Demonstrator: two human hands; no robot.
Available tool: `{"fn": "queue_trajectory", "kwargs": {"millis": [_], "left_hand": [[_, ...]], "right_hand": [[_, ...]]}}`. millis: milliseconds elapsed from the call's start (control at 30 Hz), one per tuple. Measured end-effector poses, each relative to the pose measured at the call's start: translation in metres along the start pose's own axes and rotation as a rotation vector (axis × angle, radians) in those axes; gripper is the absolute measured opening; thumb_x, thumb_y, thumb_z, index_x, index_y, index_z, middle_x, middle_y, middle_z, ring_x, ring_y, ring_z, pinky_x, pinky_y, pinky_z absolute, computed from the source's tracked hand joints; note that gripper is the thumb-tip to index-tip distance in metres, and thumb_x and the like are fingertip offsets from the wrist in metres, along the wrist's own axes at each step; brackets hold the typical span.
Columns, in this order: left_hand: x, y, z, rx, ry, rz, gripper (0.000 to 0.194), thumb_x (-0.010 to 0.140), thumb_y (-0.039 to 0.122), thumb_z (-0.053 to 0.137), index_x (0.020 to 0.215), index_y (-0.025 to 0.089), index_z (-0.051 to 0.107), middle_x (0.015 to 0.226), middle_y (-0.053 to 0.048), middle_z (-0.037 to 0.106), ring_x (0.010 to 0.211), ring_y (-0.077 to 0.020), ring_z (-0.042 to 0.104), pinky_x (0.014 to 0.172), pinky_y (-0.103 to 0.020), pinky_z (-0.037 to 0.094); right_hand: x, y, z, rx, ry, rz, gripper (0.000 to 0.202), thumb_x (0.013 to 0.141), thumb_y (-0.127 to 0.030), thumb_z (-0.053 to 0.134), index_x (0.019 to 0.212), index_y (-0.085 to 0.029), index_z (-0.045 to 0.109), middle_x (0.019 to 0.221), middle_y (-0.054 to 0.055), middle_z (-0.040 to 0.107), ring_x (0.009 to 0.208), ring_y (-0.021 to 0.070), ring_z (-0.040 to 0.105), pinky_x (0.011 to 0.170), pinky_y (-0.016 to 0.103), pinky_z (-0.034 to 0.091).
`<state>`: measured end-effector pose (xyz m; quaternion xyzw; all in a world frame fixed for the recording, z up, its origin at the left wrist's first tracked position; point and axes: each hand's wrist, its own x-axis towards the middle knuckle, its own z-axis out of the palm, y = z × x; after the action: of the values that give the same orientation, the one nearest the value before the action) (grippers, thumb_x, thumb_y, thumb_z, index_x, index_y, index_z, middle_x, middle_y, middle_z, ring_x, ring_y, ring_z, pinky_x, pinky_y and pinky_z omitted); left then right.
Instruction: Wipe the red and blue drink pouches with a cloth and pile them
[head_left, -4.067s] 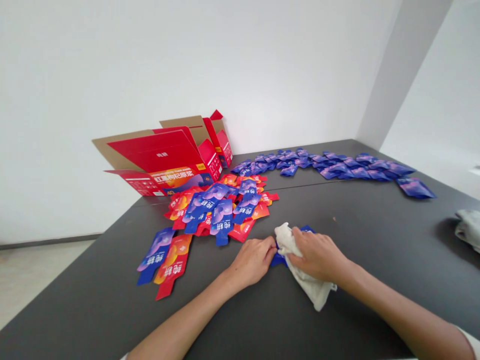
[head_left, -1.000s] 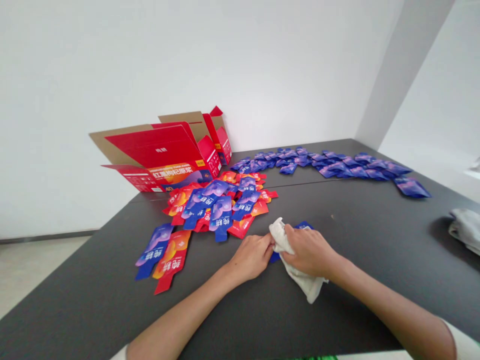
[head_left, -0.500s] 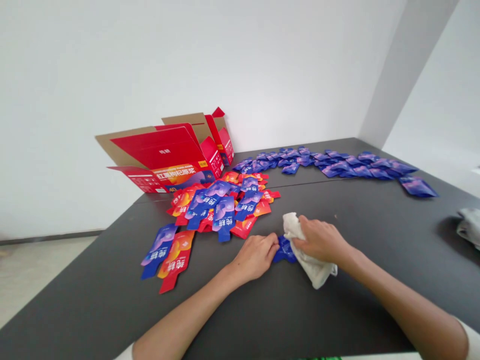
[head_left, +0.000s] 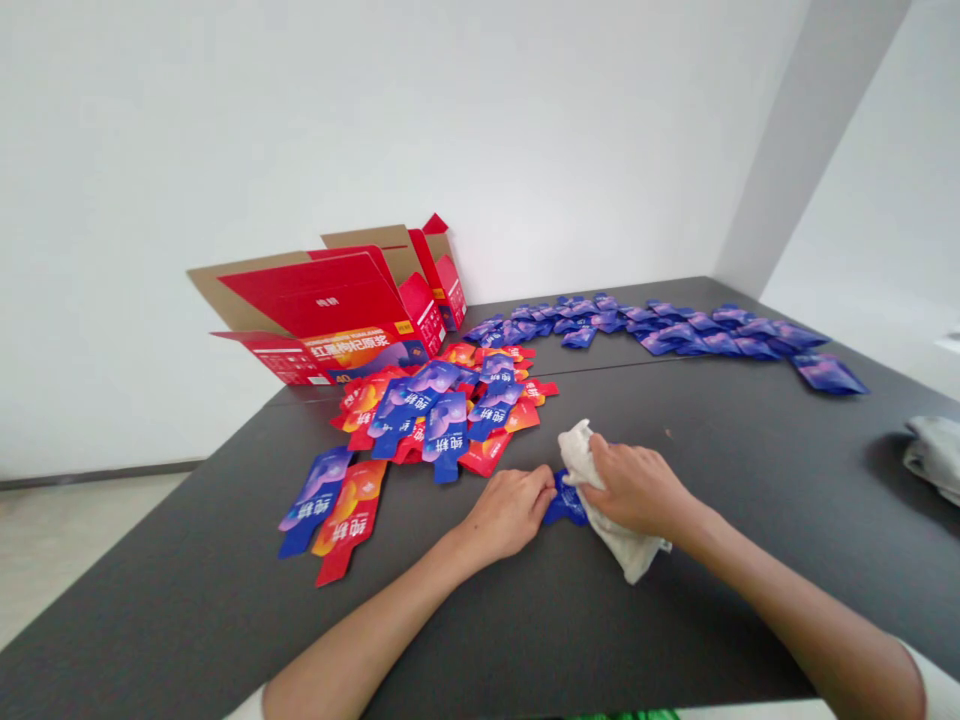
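Note:
On the dark table (head_left: 225,600), my left hand (head_left: 512,510) pinches the left end of a blue pouch (head_left: 565,502). A white cloth (head_left: 619,535) is bunched in my right hand (head_left: 637,488), which presses it against the pouch's right part. The cloth and my fingers hide much of the pouch; its blue middle shows between my hands. Just left of my left hand, flat blue and red sleeves (head_left: 448,430) lie in a heap, with one blue sleeve (head_left: 316,500) and one red sleeve (head_left: 352,515) apart from it.
Open red cartons (head_left: 322,300) stand at the back left against the wall. A long row of blue pouches (head_left: 675,335) curves along the back, with one pouch (head_left: 829,373) at its right end. Another pale cloth (head_left: 936,455) lies at the right edge.
My right hand has shifted slightly left with the cloth, covering a bit more of the pouch. My left hand keeps its grip. The whole view has shifted slightly.

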<state>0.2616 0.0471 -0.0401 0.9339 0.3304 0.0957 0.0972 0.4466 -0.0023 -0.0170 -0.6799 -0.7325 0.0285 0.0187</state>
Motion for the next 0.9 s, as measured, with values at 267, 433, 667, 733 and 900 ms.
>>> {"fn": "queue_trajectory", "kwargs": {"millis": [267, 433, 667, 733, 900], "left_hand": [[0.0000, 0.0019, -0.0024, -0.030, -0.021, -0.015, 0.020, 0.092, 0.029, 0.033, 0.087, 0.020, 0.051, 0.078, -0.001, 0.062, 0.073, -0.0146, 0.058, 0.063, -0.023, 0.036], [0.0002, 0.0016, -0.0018, -0.034, -0.020, -0.016, 0.018, 0.091, 0.028, 0.035, 0.089, 0.020, 0.050, 0.082, -0.002, 0.063, 0.076, -0.0152, 0.058, 0.064, -0.024, 0.037], [0.0007, 0.0022, -0.0022, -0.032, -0.018, -0.015, 0.020, 0.092, 0.028, 0.033, 0.088, 0.020, 0.052, 0.079, -0.001, 0.062, 0.073, -0.0149, 0.058, 0.064, -0.024, 0.037], [0.0009, 0.0021, -0.0016, -0.038, -0.021, -0.016, 0.019, 0.091, 0.028, 0.035, 0.089, 0.020, 0.052, 0.081, -0.002, 0.063, 0.075, -0.0155, 0.058, 0.065, -0.024, 0.037], [0.0010, 0.0018, -0.0011, -0.035, -0.017, -0.013, 0.020, 0.092, 0.028, 0.033, 0.088, 0.020, 0.051, 0.079, -0.001, 0.062, 0.073, -0.0146, 0.058, 0.064, -0.023, 0.037]], "right_hand": [[-0.0002, 0.0058, -0.0018, 0.002, -0.036, 0.123, 0.037, 0.082, -0.043, 0.039, 0.103, -0.014, 0.046, 0.089, 0.014, 0.063, 0.082, 0.0276, 0.061, 0.067, 0.032, 0.039], [-0.0036, 0.0021, -0.0004, 0.006, -0.019, -0.103, 0.036, 0.082, -0.040, 0.040, 0.107, -0.015, 0.044, 0.089, 0.012, 0.063, 0.082, 0.0261, 0.061, 0.068, 0.032, 0.039], [-0.0041, 0.0036, -0.0047, -0.020, -0.017, 0.033, 0.036, 0.082, -0.041, 0.040, 0.104, -0.013, 0.044, 0.089, 0.015, 0.063, 0.081, 0.0261, 0.061, 0.068, 0.031, 0.039], [-0.0067, 0.0002, -0.0054, -0.018, -0.024, -0.087, 0.037, 0.082, -0.038, 0.041, 0.109, -0.013, 0.044, 0.091, 0.015, 0.063, 0.084, 0.0254, 0.061, 0.069, 0.030, 0.039], [-0.0046, 0.0052, -0.0055, -0.018, -0.069, 0.048, 0.037, 0.082, -0.044, 0.039, 0.104, -0.014, 0.045, 0.090, 0.014, 0.063, 0.084, 0.0278, 0.061, 0.068, 0.032, 0.040]]}}
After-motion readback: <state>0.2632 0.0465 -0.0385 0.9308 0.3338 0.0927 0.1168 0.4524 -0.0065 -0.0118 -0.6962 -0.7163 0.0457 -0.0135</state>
